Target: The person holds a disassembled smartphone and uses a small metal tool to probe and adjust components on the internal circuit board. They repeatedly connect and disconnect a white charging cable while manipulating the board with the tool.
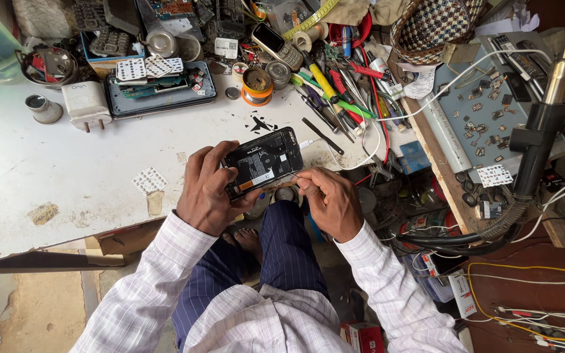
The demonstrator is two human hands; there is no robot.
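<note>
My left hand (207, 189) grips an opened black phone (263, 160) by its left end, back side up with the dark battery showing. My right hand (328, 199) pinches a thin tool at the phone's lower right edge; the tool's tip is too small to make out. A white cable plugs into the phone's right end. Both hands hover just past the front edge of the white worktable (53, 170), above my lap in dark striped trousers.
Behind the phone lie tweezers (323, 136), a solder spool (257, 85), several screwdrivers and pliers (341, 85), an old keypad phone (276, 46), a tray with a circuit board (158, 88) and a white charger (86, 104). A hot-air nozzle (544, 111) stands at the right.
</note>
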